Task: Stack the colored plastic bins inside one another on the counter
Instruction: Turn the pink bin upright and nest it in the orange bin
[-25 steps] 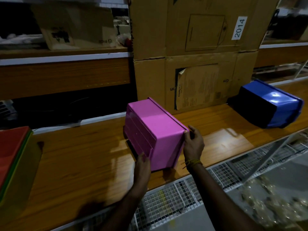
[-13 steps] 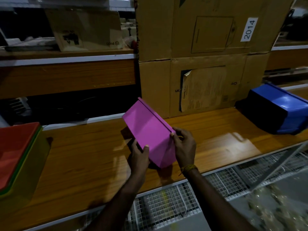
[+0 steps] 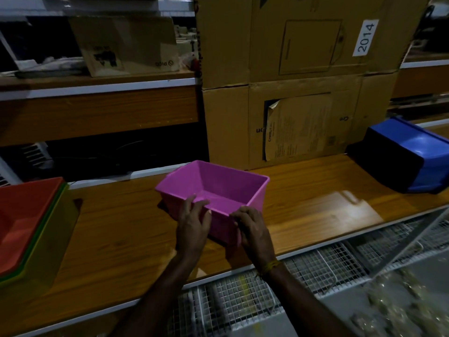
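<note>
While both hands hold it at the near wall, the pink bin sits mouth-up on the wooden counter, near the front edge and roughly centre of view. Left hand is on the near-left part of the rim, fingers bent over the edge with the tips inside the bin, grasping it. Right hand grips the near-right corner, fingers curled round the outside of the wall, thumb at the rim; a yellowish thread band is on that wrist. Bin looks slightly tilted, can't tell whether its base is fully flat on the wood. Far left: a red bin nested inside a green bin, both mouth-up, partly cut off by the frame edge, well apart from the pink one. Far right: a blue bin lying tipped over on the counter, its bottom facing the camera side, also well apart. Behind the pink bin, two stacked cardboard boxes stand on the counter's back; the upper one has a white label reading 2014, the lower one a peeling paper sheet. Smaller carton on the upper shelf at left. Wire mesh racks below the counter edge. Scene is dim, details in the shelf shadows unreadable.
</note>
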`<state>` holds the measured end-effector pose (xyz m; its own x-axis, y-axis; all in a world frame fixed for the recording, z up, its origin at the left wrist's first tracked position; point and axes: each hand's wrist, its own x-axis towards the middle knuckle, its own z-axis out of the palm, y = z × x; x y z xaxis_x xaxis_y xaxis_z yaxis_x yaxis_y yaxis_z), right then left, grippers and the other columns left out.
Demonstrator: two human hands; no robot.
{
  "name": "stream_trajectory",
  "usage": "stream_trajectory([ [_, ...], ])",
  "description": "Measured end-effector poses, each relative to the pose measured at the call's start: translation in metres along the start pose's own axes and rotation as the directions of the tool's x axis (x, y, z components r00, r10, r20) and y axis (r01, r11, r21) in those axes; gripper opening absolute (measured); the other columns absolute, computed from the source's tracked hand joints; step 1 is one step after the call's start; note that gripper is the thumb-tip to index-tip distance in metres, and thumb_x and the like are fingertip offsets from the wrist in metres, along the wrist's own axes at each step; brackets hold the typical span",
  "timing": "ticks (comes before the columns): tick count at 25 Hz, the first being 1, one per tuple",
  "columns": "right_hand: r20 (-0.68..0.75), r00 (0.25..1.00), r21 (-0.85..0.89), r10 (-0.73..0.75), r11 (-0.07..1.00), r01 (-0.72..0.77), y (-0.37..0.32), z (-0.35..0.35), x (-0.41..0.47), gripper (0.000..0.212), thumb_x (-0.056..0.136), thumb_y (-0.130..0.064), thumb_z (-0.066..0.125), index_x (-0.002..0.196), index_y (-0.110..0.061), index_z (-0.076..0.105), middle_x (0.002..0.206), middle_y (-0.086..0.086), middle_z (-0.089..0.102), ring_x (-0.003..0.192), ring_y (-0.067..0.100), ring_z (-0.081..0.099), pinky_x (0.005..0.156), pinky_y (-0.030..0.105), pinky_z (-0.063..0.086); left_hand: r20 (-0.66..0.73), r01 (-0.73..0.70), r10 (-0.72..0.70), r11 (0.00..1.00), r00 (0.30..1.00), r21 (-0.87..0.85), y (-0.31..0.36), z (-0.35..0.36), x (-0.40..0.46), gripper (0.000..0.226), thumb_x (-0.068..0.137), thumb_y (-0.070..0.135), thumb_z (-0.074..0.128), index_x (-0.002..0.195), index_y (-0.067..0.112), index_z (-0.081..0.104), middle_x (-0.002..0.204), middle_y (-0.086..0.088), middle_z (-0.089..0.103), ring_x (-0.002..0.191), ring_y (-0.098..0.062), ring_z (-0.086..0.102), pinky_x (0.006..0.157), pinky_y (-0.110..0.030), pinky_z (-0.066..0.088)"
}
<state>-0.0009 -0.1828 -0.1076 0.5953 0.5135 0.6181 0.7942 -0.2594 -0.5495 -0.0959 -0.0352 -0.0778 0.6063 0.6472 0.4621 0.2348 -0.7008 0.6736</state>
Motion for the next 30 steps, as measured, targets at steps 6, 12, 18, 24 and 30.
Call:
stream_trajectory([
  [6, 0.016, 0.998, 0.038, 0.066, 0.997, -0.066, 0.018, -0.011, -0.030, 0.024, 0.092, -0.019, 0.044, 0.109, -0.021, 0.061, 0.119, 0.000, 0.052, 0.113, 0.012, 0.051, 0.092, 0.025, 0.047, 0.150, -0.050, 0.024, 0.985, 0.988, 0.168, -0.027, 0.000, 0.006, 0.019, 0.089, 0.018, 0.067, 0.108, 0.018, 0.069, 0.118, -0.005, 0.060, 0.123, -0.026, 0.049, 0.102, -0.040, 0.042],
  [12, -0.115, 0.955, -0.098, 0.273, 0.954, -0.284, 0.020, -0.018, -0.036, 0.020, 0.086, -0.021, 0.054, 0.103, -0.029, 0.059, 0.110, -0.001, 0.056, 0.091, 0.021, 0.062, 0.063, 0.035, 0.054, 0.175, -0.089, 0.042, 0.958, 0.984, 0.273, -0.021, 0.007, 0.010, 0.015, 0.082, 0.026, 0.071, 0.096, 0.023, 0.072, 0.097, -0.001, 0.066, 0.097, -0.024, 0.058, 0.088, -0.036, 0.039],
  [18, -0.072, 0.861, -0.019, 0.504, 0.862, -0.506, 0.007, -0.008, -0.035, 0.022, 0.092, -0.047, 0.057, 0.089, -0.026, 0.064, 0.082, -0.004, 0.071, 0.074, 0.017, 0.066, 0.063, 0.037, 0.053, 0.180, -0.041, -0.004, 0.969, 0.984, 0.244, 0.003, 0.022, -0.009, 0.014, 0.076, 0.033, 0.074, 0.088, 0.028, 0.068, 0.091, 0.003, 0.064, 0.092, -0.023, 0.056, 0.084, -0.037, 0.042],
  [24, -0.042, 0.706, 0.360, 0.707, 0.670, -0.650, -0.010, -0.005, -0.006, 0.019, 0.093, -0.033, 0.064, 0.101, -0.016, 0.068, 0.087, 0.002, 0.069, 0.085, 0.022, 0.067, 0.073, 0.029, 0.045, 0.204, 0.002, 0.013, 0.997, 0.979, -0.072, 0.025, 0.025, -0.025, 0.028, 0.083, 0.023, 0.057, 0.110, 0.023, 0.065, 0.099, 0.001, 0.063, 0.094, -0.017, 0.058, 0.083, -0.034, 0.048],
  [30, 0.012, 0.688, 0.366, 0.726, 0.637, -0.678, -0.015, 0.017, 0.006, 0.080, 0.070, -0.047, 0.071, 0.139, -0.020, 0.040, 0.119, 0.011, 0.065, 0.104, 0.029, 0.066, 0.088, 0.041, 0.054, 0.163, 0.127, -0.088, 0.962, 0.983, -0.243, 0.046, 0.026, -0.032, 0.027, 0.087, 0.021, 0.050, 0.112, 0.027, 0.059, 0.099, 0.005, 0.062, 0.091, -0.015, 0.061, 0.077, -0.034, 0.051],
])
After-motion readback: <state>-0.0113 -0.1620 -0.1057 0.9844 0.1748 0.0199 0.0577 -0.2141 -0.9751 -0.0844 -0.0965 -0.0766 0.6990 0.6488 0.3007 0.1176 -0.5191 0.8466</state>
